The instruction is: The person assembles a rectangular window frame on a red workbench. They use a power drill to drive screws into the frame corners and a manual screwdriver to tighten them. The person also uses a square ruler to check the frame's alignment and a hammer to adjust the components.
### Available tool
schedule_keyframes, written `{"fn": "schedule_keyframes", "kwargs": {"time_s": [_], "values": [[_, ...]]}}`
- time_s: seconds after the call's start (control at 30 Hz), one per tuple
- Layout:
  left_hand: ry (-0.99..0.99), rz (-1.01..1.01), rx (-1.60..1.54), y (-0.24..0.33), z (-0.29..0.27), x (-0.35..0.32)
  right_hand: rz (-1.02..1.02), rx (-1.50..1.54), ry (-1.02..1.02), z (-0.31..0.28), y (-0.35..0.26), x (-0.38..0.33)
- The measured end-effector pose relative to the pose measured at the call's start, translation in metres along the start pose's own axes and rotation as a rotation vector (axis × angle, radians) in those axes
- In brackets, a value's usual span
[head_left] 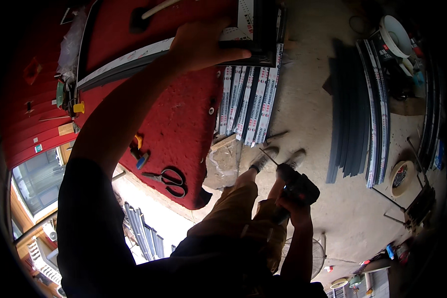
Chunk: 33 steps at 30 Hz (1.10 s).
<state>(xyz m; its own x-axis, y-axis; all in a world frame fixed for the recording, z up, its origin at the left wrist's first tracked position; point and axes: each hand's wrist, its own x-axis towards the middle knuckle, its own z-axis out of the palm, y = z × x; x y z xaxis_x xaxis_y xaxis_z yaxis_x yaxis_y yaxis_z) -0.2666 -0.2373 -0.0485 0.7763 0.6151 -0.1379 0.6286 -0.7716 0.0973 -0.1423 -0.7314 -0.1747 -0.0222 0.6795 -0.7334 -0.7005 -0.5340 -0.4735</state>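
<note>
My left hand (198, 47) grips the corner of a dark rectangular frame (256, 58) at the top, its thumb stretched along the profile. Part of its fingers is hard to make out in the shade. White printed film covers some faces of the frame, which lies on a table covered in red cloth (184, 109). Inside the frame rests a mallet (138, 21) with a dark head and pale handle. Down at my right side, clear of the table, my right hand (292, 206) is wrapped round a cordless drill (303, 188). Its long thin bit points up and to the left.
Black-handled scissors (173, 183) lie near the table's front edge. Film-covered profiles (251, 104) are stacked beside the table. More dark profiles (350, 114) lie on the floor to the right, near a white bucket (396, 36) and a bowl of small parts (401, 179).
</note>
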Motion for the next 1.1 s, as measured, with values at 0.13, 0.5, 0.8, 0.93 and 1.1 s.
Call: {"fn": "schedule_keyframes", "kwargs": {"time_s": [0.13, 0.5, 0.8, 0.93, 1.1], "values": [[0.054, 0.041, -0.006, -0.002, 0.003, -0.001, -0.004, 0.025, 0.059, 0.022, 0.027, -0.006], [0.075, 0.097, 0.018, -0.008, 0.004, -0.002, 0.032, 0.111, -0.034, 0.052, 0.083, -0.001], [0.057, 0.062, -0.101, -0.035, 0.023, 0.003, -0.018, 0.098, 0.055, 0.037, 0.101, 0.0], [0.018, 0.065, -0.405, -0.068, 0.027, 0.014, -0.044, 0.165, 0.05, 0.047, 0.099, 0.007], [0.271, -0.135, -0.244, -0.019, 0.019, 0.008, -0.219, 0.1, 0.107, 0.051, 0.097, 0.023]]}}
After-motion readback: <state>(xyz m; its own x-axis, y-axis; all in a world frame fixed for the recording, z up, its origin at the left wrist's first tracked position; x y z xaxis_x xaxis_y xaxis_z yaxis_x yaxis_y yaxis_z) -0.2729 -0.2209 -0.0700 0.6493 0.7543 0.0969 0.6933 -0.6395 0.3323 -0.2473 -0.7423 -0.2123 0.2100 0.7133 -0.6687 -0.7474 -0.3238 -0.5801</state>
